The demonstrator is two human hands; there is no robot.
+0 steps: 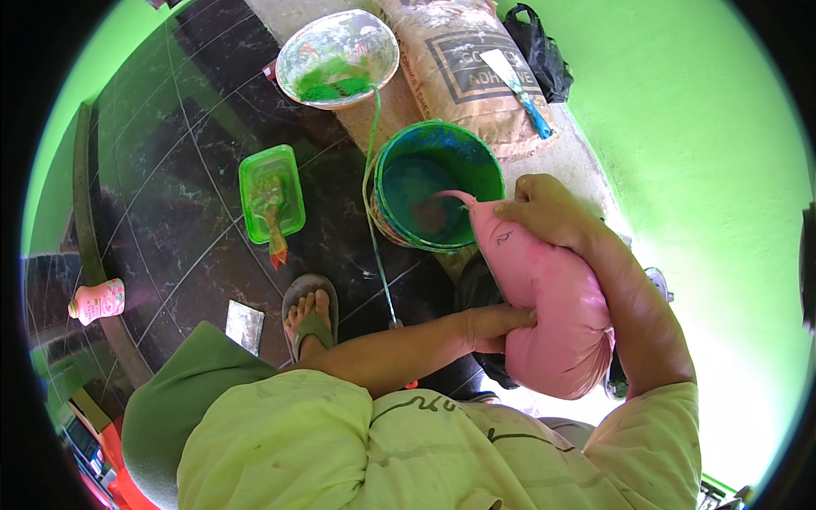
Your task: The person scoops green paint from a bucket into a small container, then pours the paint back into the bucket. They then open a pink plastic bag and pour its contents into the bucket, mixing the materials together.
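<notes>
- A pink bottle (98, 301) lies on its side at the left edge of the dark tiled floor (187, 153), well apart from the work.
- Left of centre, a green tray (270, 192) holds a paint-stained brush (274, 217), keeping wet bristles off the tiles.
- At the top centre sits a paint-smeared basin (337, 56).
- The left hand (497, 327) presses flat under the pink pouch (544, 297), propping its weight.
- The right hand (544, 208) grips the pouch's neck, tilting its spout over the green bucket (435, 195) in mid-frame so pink liquid falls inside.
</notes>
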